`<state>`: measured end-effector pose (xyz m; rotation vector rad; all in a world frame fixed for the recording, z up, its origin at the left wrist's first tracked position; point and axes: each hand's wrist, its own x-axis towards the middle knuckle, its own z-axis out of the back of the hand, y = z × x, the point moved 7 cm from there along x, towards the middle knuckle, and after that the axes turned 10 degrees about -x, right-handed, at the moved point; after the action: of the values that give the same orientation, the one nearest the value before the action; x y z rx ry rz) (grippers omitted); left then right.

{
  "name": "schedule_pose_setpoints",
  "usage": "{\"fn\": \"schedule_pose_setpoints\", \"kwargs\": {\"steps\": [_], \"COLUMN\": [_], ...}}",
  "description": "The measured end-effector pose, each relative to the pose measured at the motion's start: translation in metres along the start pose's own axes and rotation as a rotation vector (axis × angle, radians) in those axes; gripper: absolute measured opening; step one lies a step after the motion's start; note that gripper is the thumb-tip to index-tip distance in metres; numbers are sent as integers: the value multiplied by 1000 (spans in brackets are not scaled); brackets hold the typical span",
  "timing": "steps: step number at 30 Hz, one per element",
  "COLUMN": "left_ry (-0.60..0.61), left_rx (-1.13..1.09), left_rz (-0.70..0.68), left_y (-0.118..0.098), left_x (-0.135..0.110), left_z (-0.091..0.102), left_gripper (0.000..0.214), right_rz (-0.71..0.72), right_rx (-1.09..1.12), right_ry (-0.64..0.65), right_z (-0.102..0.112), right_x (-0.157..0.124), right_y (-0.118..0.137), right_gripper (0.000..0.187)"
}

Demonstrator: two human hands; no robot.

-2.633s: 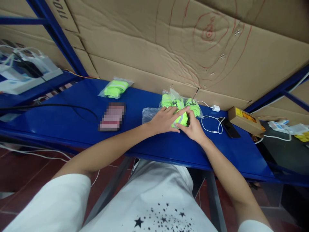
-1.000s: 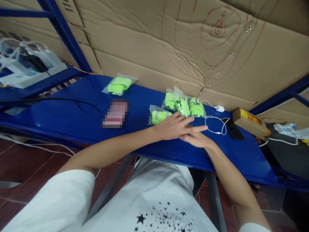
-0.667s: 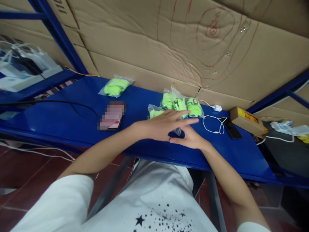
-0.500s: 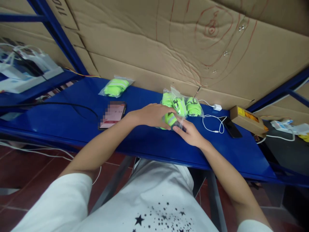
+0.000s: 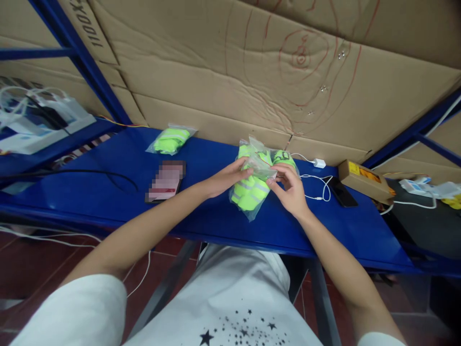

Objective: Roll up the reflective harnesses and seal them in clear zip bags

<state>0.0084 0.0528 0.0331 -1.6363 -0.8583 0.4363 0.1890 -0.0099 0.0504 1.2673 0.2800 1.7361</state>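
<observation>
Above the blue table (image 5: pixel 108 192), both my hands hold up a clear plastic bag (image 5: pixel 249 192) with a folded neon-green item inside. My left hand (image 5: pixel 225 177) pinches the left side of the bag's top edge. My right hand (image 5: pixel 290 190) pinches the right side of that edge. The bag hangs down between them, just clear of the table. Right behind it, more bagged green items (image 5: pixel 281 157) lie against the cardboard wall. Another bagged green item (image 5: pixel 172 139) lies alone at the back left.
A phone (image 5: pixel 166 181) lies on the table left of my hands, beside a black cable (image 5: pixel 90 172). To the right are a white charger with cable (image 5: pixel 317 180), a dark phone (image 5: pixel 340 192) and a small cardboard box (image 5: pixel 362 179). Cardboard sheets (image 5: pixel 230 81) line the back.
My hands went from lying flat on the table to picking up one bagged green item. They now hold it up by its top edge.
</observation>
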Motion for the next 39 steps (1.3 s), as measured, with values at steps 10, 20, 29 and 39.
{"fn": "schedule_pose_setpoints", "kwargs": {"steps": [10, 20, 29, 39], "left_ry": [-1, -124, -249, -232], "left_rx": [-304, -312, -117, -56], "left_rz": [433, 394, 313, 285], "left_y": [33, 45, 41, 38], "left_x": [-14, -4, -1, 3], "left_z": [2, 9, 28, 32], "left_gripper": [63, 58, 55, 47], "right_rz": [69, -171, -229, -219], "right_rx": [-6, 29, 137, 107], "right_ry": [152, 388, 319, 383], "right_z": [-5, -13, -33, -36], "right_x": [-4, -21, -21, -28], "right_y": [11, -32, -62, -53], "right_gripper": [32, 27, 40, 31]}}
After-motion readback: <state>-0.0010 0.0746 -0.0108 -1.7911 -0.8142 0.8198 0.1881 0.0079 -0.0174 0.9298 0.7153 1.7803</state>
